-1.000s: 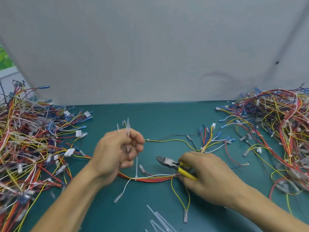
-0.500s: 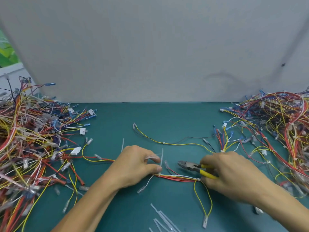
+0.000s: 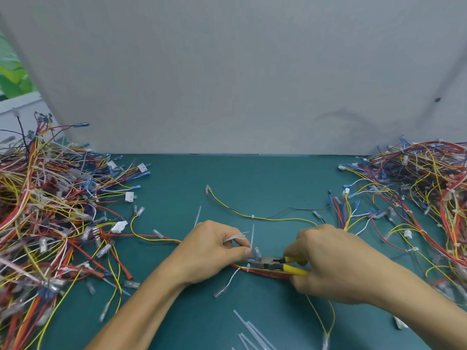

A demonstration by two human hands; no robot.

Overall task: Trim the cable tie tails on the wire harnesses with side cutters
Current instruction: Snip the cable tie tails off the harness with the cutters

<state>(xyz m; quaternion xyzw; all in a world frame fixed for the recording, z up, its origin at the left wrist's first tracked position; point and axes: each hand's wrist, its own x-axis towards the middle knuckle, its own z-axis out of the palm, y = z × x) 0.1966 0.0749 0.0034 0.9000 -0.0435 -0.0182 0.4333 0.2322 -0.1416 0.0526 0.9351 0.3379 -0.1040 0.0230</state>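
While left fingers (image 3: 238, 252) pinch upright tie tail (image 3: 252, 236), cutters (image 3: 267, 263) apparently reach base.

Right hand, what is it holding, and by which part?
The right hand grips the steel side cutters by their yellow plastic-coated handles, fingers curled round both.

My side cutters (image 3: 265, 262): dull metal head, glossy yellow plastic grips. The cable tie tail (image 3: 252, 236) is translucent plastic, the counter (image 3: 252, 178) matt.

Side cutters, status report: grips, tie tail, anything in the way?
Left grip pinching cut tails. Right grip on side cutters, nose at upright tie tail, uncut. Clear terminal beside nose.
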